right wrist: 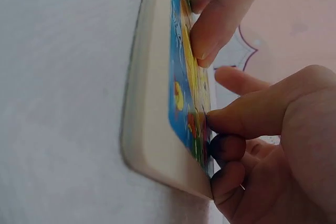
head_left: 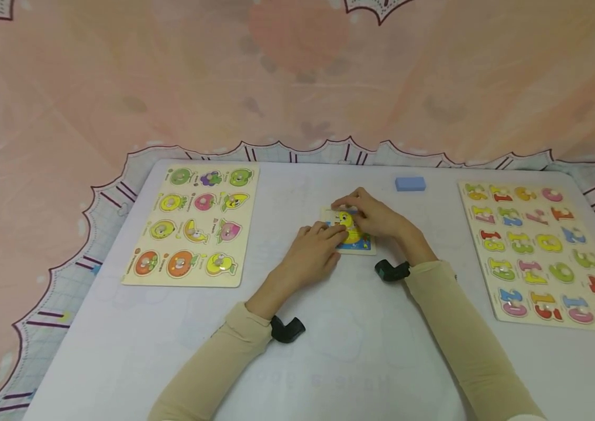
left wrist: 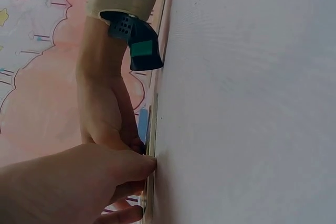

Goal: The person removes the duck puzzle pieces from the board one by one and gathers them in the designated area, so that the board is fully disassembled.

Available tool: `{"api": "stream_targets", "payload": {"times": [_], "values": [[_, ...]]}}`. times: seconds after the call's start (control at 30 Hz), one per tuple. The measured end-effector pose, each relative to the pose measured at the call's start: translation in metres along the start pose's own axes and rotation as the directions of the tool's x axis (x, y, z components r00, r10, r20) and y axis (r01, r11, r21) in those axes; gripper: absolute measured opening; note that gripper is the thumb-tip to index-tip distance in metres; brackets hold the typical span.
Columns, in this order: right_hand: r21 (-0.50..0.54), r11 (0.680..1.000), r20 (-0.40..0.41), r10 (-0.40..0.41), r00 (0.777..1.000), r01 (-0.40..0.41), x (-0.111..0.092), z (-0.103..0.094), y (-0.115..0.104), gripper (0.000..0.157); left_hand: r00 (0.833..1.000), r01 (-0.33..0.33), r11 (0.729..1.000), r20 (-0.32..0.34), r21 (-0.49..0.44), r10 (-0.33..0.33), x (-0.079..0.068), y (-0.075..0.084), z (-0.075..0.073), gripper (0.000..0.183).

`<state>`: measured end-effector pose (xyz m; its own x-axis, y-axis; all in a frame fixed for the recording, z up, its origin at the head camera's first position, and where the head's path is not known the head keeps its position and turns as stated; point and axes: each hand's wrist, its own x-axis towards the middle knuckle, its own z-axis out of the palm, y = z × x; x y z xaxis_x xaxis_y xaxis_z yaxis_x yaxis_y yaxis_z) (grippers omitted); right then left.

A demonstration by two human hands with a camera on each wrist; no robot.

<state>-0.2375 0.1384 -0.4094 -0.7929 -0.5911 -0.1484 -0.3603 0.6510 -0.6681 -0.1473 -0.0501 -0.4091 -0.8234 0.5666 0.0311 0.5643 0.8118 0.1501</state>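
Note:
A small wooden puzzle board (head_left: 356, 252) with a yellow animal picture (head_left: 348, 227) on blue lies flat at mid-table. My left hand (head_left: 312, 248) comes over its left side, its fingertips on the yellow picture. In the left wrist view, that hand's thumb (left wrist: 142, 165) is right at the board's edge. My right hand (head_left: 376, 217) holds the board from its far right side, one finger reaching along the far edge. The right wrist view shows its thumb (right wrist: 236, 118) against the picture and other fingers curled by the board's corner.
A fruit puzzle board (head_left: 192, 225) lies to the left and a number puzzle board (head_left: 542, 251) to the right. A blue block (head_left: 410, 184) sits behind the right hand. Black wrist cameras (head_left: 287, 330) hang at both sleeves. A patterned curtain (head_left: 297, 76) rises past the table's far edge.

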Motion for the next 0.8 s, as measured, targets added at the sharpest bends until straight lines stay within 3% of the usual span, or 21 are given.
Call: {"api": "stream_targets", "payload": {"times": [0.47, 0.8], "values": [[0.025, 1.0, 0.062, -0.006, 0.998, 0.005, 0.003, -0.005, -0.001, 0.044, 1.0, 0.005, 1.0, -0.01, -0.029, -0.006, -0.001, 0.0, 0.002, 0.045], [0.063, 0.997, 0.039, -0.046, 0.998, 0.043, 0.0, -0.007, 0.006, 0.045, 1.0, 0.011, 1.0, -0.013, -0.028, -0.011, 0.002, 0.001, 0.003, 0.045]]}}
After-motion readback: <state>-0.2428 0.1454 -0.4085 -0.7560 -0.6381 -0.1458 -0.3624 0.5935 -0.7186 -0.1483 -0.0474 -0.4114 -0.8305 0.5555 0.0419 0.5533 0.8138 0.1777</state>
